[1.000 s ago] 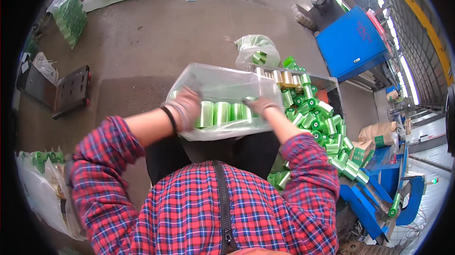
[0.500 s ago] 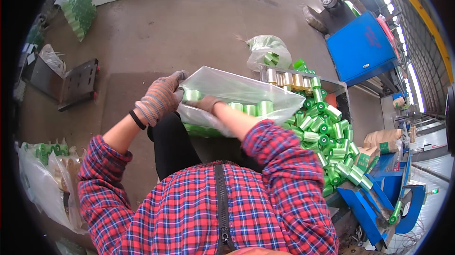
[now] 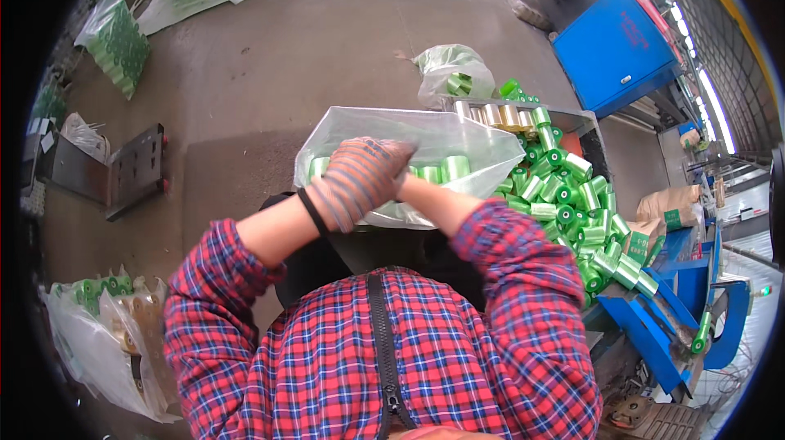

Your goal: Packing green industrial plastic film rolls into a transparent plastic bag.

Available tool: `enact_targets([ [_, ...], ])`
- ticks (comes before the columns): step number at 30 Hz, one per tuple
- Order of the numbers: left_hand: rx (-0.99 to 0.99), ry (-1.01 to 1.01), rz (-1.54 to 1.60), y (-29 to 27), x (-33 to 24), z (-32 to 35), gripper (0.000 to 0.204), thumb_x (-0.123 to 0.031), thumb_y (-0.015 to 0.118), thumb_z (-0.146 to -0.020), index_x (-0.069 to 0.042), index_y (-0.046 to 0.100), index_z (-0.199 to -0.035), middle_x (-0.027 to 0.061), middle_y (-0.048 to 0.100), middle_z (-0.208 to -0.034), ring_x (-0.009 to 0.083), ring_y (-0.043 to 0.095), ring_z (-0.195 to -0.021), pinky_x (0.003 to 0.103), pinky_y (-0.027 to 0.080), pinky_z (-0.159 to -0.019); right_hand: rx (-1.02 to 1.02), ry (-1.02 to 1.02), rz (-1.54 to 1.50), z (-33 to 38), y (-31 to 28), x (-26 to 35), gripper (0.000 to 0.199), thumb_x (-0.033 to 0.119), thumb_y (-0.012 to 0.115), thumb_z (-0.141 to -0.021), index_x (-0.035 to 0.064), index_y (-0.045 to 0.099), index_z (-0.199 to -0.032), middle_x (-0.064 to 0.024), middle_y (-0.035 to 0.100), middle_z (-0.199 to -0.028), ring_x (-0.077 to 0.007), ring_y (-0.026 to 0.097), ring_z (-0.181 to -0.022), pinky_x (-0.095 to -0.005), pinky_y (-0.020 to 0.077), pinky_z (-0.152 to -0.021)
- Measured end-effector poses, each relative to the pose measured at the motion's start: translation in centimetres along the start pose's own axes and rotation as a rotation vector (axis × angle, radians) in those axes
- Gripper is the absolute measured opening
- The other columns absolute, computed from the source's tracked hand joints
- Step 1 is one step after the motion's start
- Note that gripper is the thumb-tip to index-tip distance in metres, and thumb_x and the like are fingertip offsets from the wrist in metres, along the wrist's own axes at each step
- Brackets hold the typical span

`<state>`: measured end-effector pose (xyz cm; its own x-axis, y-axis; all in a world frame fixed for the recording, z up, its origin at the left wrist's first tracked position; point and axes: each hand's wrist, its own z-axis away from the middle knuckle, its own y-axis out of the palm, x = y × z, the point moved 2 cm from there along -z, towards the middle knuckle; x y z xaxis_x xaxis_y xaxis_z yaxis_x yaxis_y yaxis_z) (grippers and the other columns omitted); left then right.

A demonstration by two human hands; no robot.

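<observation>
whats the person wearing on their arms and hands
Red, blue and white plaid sleeves, pushed up to leave the forearms bare. The left hand wears a knitted glove with grey and orange stripes; a thin black band circles that wrist. The right hand is mostly hidden, its covering unclear.

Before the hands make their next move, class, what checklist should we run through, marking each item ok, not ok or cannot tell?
1. Left hand gloved: ok.
2. Right hand grip visible: not ok; the left hand mostly hides it.
3. Translucent bag spread open: ok; green rolls show inside it.
4. Row of rolls in the bag complete: cannot tell; the left hand and forearms block part of it.
5. More rolls nearby: ok; loose green rolls lie heaped to the bag's right.
</observation>
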<state>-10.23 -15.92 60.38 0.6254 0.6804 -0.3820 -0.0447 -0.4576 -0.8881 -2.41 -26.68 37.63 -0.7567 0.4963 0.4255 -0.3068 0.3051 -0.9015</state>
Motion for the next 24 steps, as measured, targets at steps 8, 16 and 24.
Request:
enact_targets([
  [8, 0.882, -0.063, -0.773, 0.1, 9.1, 0.8, 0.091, -0.031, 0.067, -0.062, -0.002, 0.024, -0.136, 0.0179, 0.032, -0.138, 0.0274, 0.030, -0.129, 0.034, 0.022, -0.107, 0.197, 0.150, 1.159, 14.7, -22.9, 3.3, 0.088, 0.045, 0.066, -0.066, 0.0022, 0.030, -0.134, -0.0248, 0.053, -0.115, -0.0347, 0.057, -0.100, -0.0500, 0.0401, -0.090],
  [16, 0.814, 0.218, -0.280, 8.2, -1.8, -10.0, 0.048, -0.018, 0.057, -0.077, -0.004, 0.045, -0.121, 0.0202, 0.051, -0.116, 0.0357, 0.051, -0.106, 0.041, 0.043, -0.088, -0.009, 1.094, -0.470, 18.0, -23.6, 2.1, 0.050, 0.026, 0.061, -0.074, -0.0012, 0.051, -0.114, -0.0219, 0.062, -0.097, -0.0289, 0.060, -0.091, -0.0366, 0.0459, -0.081],
  [24, 0.825, -0.035, -0.155, 21.5, -1.9, -12.3, 0.060, -0.026, 0.041, -0.084, -0.019, 0.020, -0.139, 0.0231, 0.011, -0.144, 0.0408, 0.034, -0.124, 0.043, 0.034, -0.099, -0.347, 0.862, -0.106, 16.2, -22.5, 1.9, 0.044, 0.016, 0.056, -0.074, 0.0037, 0.052, -0.116, -0.0212, 0.061, -0.097, -0.0296, 0.061, -0.087, -0.0358, 0.0465, -0.078],
])
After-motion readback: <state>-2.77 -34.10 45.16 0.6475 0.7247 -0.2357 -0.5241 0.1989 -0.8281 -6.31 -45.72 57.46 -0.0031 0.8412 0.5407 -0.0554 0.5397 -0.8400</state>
